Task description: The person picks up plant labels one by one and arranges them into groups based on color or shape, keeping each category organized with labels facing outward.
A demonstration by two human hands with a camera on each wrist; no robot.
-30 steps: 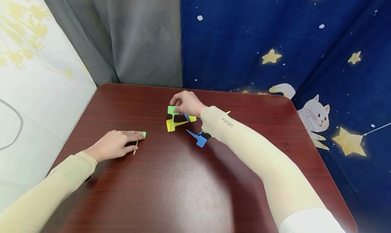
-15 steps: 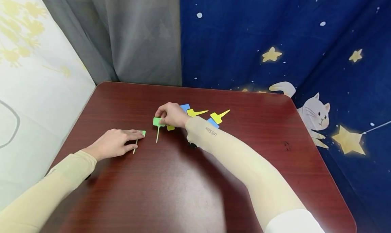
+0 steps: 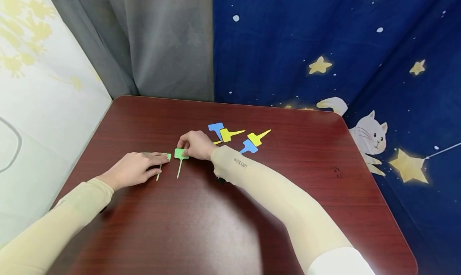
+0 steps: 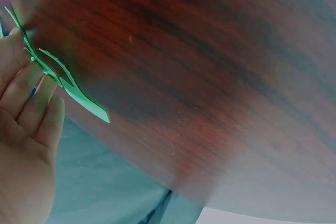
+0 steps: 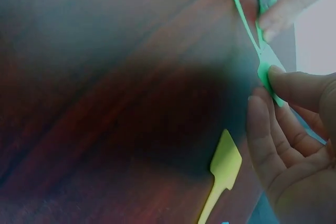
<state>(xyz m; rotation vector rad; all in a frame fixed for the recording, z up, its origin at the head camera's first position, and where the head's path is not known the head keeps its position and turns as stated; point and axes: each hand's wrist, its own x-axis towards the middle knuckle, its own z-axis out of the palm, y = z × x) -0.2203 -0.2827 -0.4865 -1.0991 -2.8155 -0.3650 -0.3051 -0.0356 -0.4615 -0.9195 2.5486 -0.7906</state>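
Observation:
A green T-shaped plant label (image 3: 181, 153) is pinched by its flat head between the thumb and fingers of my right hand (image 3: 199, 145), its stem pointing toward me. The right wrist view shows the thumb pressing on that label (image 5: 266, 74). Just left of it, my left hand (image 3: 135, 169) rests with fairly straight fingers over other green labels (image 3: 168, 157), which it mostly hides. One green label (image 4: 86, 103) sticks out past its fingertips in the left wrist view. Beside the right hand lies a yellow label (image 5: 227, 161).
Behind my right forearm lie a blue label (image 3: 216, 127), a yellow label (image 3: 227, 135) partly over it, and a second yellow and blue pair farther right. Another yellow label is mostly covered by the right hand. Curtains hang behind the reddish-brown table (image 3: 173, 235).
My right hand has carried the green label left and toward me from the yellow and blue labels, to beside the left hand. The left hand has stayed in place.

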